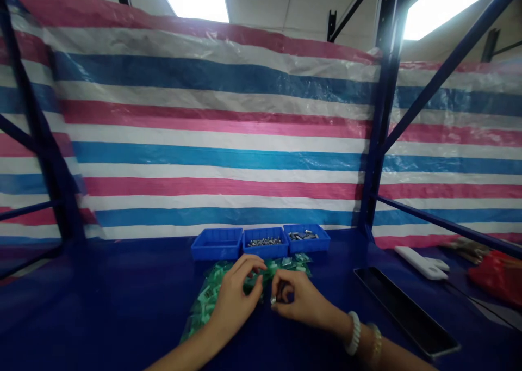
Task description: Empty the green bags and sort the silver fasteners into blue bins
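Note:
My left hand (238, 292) hovers over a clear plastic bag of small green pieces (210, 295), its fingers curved and thumb apart, with nothing visible between them. Just to its right, my right hand (302, 299) pinches a small shiny metal part (273, 300) between thumb and fingertips. The part is too small to make out its exact kind. More green pieces in clear wrapping (287, 263) lie behind both hands, partly covered by them.
Three blue bins stand in a row behind the bag: a left bin (217, 252), a middle bin (265, 250) with small metal parts, and a right bin (310, 245) with longer metal pieces. A phone (403, 308), a white device (422, 263) and a red bag (495, 278) lie right.

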Demonstrator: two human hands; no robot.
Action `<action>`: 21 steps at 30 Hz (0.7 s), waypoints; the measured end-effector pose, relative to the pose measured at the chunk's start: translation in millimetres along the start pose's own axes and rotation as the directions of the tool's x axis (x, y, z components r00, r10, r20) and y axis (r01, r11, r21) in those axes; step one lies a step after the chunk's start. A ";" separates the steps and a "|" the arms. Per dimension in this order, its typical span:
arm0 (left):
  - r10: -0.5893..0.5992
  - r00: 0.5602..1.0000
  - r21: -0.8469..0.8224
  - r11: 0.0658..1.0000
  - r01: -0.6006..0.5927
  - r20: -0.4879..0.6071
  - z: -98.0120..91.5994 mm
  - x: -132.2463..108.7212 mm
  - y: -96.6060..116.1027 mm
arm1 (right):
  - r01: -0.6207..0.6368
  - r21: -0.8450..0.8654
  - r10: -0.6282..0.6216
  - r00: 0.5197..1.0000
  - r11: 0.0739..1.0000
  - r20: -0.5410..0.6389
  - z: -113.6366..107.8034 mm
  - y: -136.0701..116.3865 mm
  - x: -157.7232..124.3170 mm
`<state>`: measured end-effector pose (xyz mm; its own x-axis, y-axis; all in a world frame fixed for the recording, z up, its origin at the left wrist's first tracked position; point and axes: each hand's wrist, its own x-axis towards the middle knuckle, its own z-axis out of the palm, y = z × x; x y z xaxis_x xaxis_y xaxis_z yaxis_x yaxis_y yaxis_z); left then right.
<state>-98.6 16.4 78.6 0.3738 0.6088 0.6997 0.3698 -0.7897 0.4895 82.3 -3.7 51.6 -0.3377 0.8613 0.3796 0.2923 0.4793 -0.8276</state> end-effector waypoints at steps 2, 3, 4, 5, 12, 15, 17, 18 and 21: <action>-0.006 1.000 -0.014 1.000 0.006 0.010 1.7 -1.5 1.7 | -0.009 0.098 0.012 0.999 0.995 -0.031 -4.1 -1.0 1.5; -0.007 1.000 -0.022 1.000 0.007 0.019 2.7 -2.4 2.4 | -0.006 0.136 0.012 0.999 0.991 -0.043 -6.0 -1.6 2.2; -0.006 1.000 -0.030 1.000 0.007 0.031 3.7 -3.4 3.1 | -0.004 0.162 0.012 0.999 0.987 -0.053 -7.7 -2.1 2.8; -0.005 0.999 -0.038 0.999 0.006 0.044 4.6 -4.4 3.7 | -0.005 0.175 0.016 0.998 0.985 -0.061 -9.1 -2.4 3.2; -0.028 0.996 -0.056 0.998 0.033 0.085 9.8 -9.3 3.6 | -0.062 0.184 0.093 0.983 0.981 -0.160 -8.5 0.3 4.1; -0.092 0.989 -0.117 0.987 0.106 0.114 15.5 -11.5 2.4 | -0.094 0.185 0.126 0.978 0.978 -0.167 -3.3 2.6 3.6; -0.160 0.978 -0.188 0.965 0.184 0.134 19.5 -13.7 2.9 | -0.086 0.156 0.112 0.980 0.984 -0.166 0.7 4.1 2.9; -0.193 0.971 -0.226 0.949 0.222 0.142 21.0 -14.9 3.7 | -0.075 0.137 0.097 0.982 0.988 -0.160 2.5 4.7 2.5; -0.252 0.956 -0.318 0.903 0.288 0.149 21.7 -17.4 8.0 | -0.059 0.105 0.072 0.990 0.993 -0.119 5.6 6.1 2.1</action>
<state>-83.7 1.1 59.1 0.3915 0.7923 0.4680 0.1707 -0.5623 0.8091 78.4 0.1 45.1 -0.2070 0.9074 0.3658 0.2161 0.4071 -0.8875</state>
